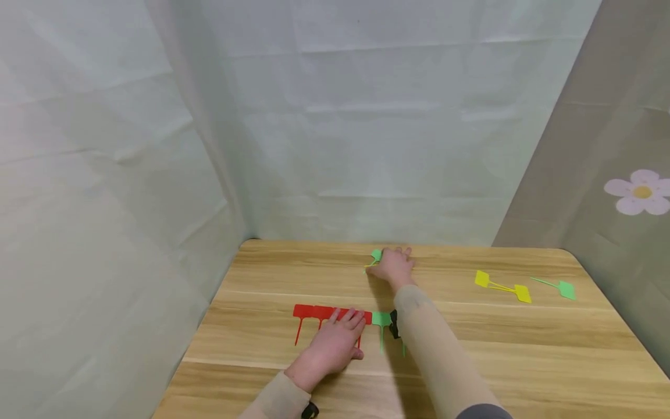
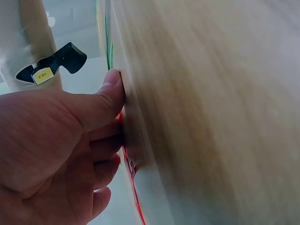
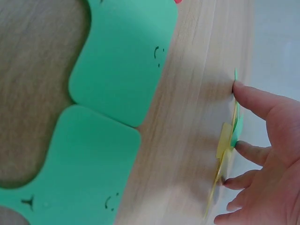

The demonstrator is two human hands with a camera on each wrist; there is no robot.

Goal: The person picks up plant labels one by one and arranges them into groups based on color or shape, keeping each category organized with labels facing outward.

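Red cable-tie label tags [image 1: 303,311] lie in a row on the table, their thin tails toward me. My left hand [image 1: 335,346] rests over the row, fingers extended across the tags and partly hiding them. Green tags [image 1: 381,318] continue the row on the right, partly behind my right forearm. Near the far edge, my right hand [image 1: 395,267] touches a small group with spread fingers. In the right wrist view, the thumb and a finger meet a green tag [image 3: 238,129], and other fingertips reach a yellow tag [image 3: 224,140].
Two yellow tags [image 1: 522,293] lie with tails overlapping at the right of the wooden table [image 1: 523,361]. A single green tag [image 1: 566,290] lies farther right. Pale cloth [image 1: 366,145] hangs behind the table's far edge.
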